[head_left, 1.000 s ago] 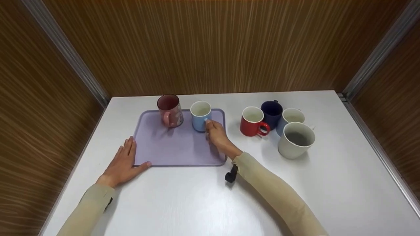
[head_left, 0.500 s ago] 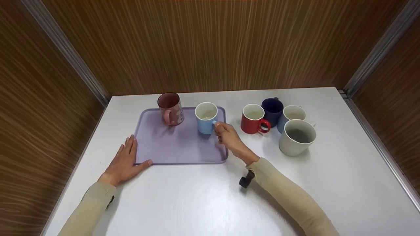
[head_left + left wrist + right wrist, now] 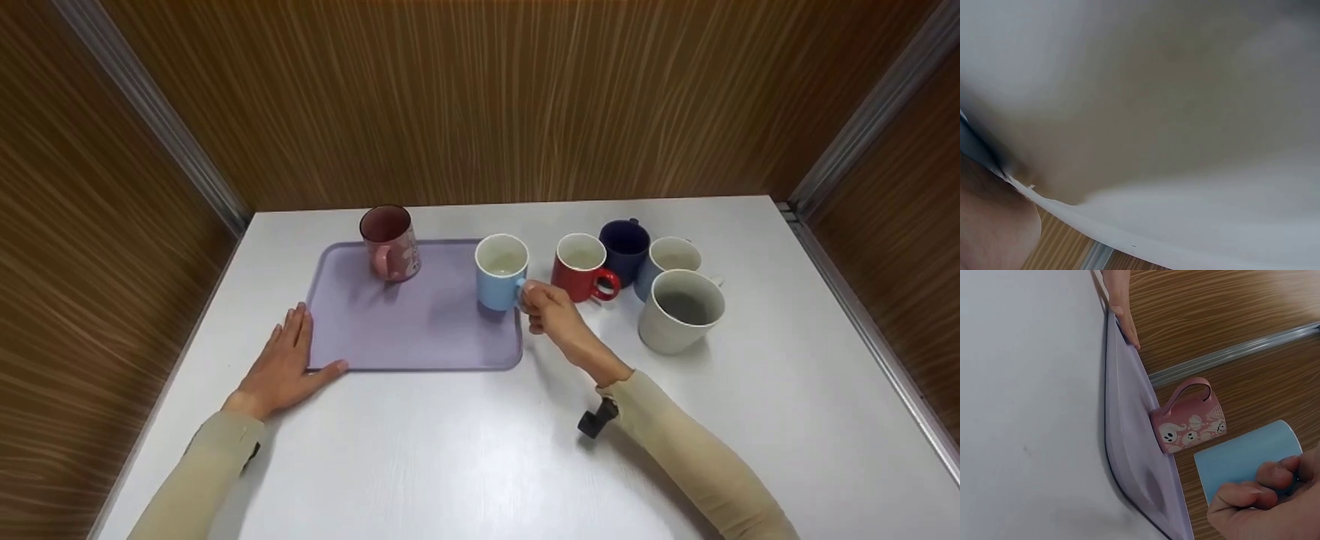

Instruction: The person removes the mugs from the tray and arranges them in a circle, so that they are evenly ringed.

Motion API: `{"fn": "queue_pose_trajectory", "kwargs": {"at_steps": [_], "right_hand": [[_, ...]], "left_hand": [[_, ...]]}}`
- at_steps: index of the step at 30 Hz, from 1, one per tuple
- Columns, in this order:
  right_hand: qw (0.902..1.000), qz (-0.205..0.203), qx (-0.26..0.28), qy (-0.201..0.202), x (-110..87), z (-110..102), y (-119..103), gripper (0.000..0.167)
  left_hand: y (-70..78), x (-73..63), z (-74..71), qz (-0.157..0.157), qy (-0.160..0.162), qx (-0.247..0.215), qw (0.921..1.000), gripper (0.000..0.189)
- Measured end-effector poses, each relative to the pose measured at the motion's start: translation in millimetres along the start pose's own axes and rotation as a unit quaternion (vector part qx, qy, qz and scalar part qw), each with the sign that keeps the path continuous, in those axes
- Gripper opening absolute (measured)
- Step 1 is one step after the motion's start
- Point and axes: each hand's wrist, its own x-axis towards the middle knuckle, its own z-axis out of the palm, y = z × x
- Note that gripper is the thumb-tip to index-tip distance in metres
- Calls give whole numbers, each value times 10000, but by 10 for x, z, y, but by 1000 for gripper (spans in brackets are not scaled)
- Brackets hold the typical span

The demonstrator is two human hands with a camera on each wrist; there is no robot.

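My right hand grips the handle of a light blue mug with a white inside. In the right wrist view the blue mug is upright to the table and raised off the lilac tray, fingers curled at its handle. In the head view it overlaps the tray's right edge. My left hand rests flat at the near left corner of the tray, fingers spread along the side and thumb over the front rim. A pink mug with white ghost figures stands at the back of the tray.
Right of the tray stand a red mug, a dark blue mug, a pale blue mug and a larger white mug, grouped closely. Wood-patterned panels border the white table behind and at both sides.
My right hand has lifted the light blue mug from the tray and carried it to the right, up to the tray's right edge. My left hand has stayed at the tray's corner.
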Motion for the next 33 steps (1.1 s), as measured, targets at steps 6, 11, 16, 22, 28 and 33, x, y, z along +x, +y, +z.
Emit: {"fn": "queue_pose_trajectory", "kwargs": {"at_steps": [6,11,16,22,28,33], "right_hand": [[10000,76,-11,27,-85,-158,26,37],[9996,264,-3,101,-144,-279,69,37],[9991,355,-62,223,-194,-382,120,39],[9981,512,-195,289,-269,-465,165,43],[9971,640,-193,365,-338,-558,208,43],[9969,640,-237,402,-390,-640,222,44]], "left_hand": [[-3,-16,-6,-19,14,-19,10000,119],[2,-25,0,-33,19,-4,10000,119],[-6,-23,9,-9,31,34,10000,119],[1,-12,-8,-55,10,106,9999,119],[18,-13,-5,-54,-16,51,10000,119],[19,-7,-1,-45,19,45,10000,120]]}}
